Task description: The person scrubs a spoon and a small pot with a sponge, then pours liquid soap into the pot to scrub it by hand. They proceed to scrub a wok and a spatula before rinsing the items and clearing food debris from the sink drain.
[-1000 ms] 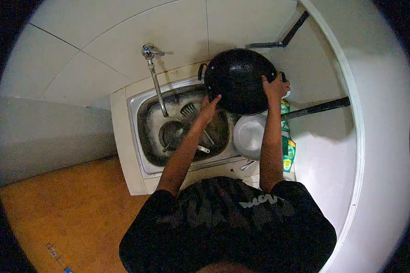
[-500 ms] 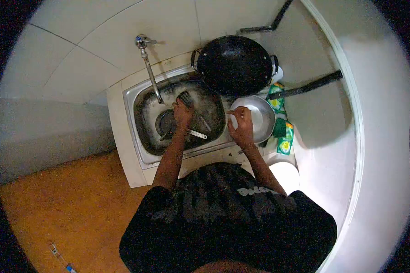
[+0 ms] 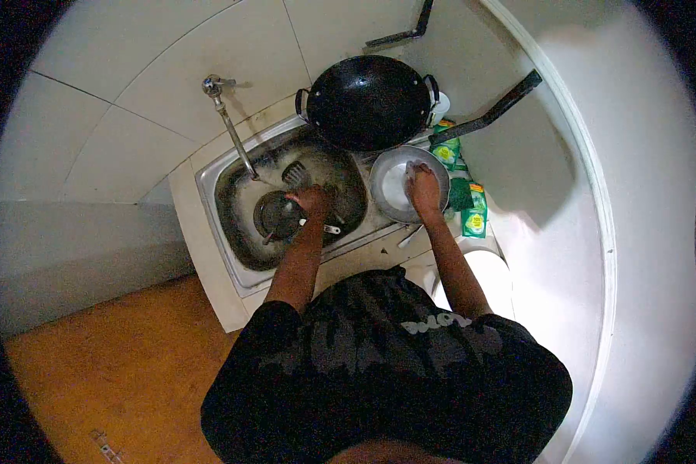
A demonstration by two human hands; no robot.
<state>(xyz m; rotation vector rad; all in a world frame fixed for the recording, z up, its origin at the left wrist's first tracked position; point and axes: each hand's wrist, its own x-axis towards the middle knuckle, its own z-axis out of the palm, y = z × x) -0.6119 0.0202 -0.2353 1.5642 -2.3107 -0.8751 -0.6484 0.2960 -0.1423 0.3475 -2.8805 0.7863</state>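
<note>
My left hand (image 3: 312, 203) is closed in the sink (image 3: 209, 203), over the shaft of a dark slotted spatula (image 3: 293, 173) whose head points up and left. Beside it sits a small dark round pan (image 3: 277, 210). A pale handle with a hole in its end (image 3: 332, 229) pokes out below my wrist. Over on the right, my right hand (image 3: 424, 190) reaches into a silver metal bowl (image 3: 379, 191), fingers closed around something pale that I cannot make out.
A large black wok (image 3: 371, 100) stands behind the sink's right side. The tap (image 3: 238, 139) hangs over the basin. Green packets (image 3: 475, 216) and a dark green scouring pad (image 3: 460, 194) lie right of the bowl. A black bracket (image 3: 491, 114) juts from the wall.
My right hand has moved from the bowl's left rim into the bowl, its fingers now closed on something pale. My left hand has shifted from the spatula's head down towards its shaft.
</note>
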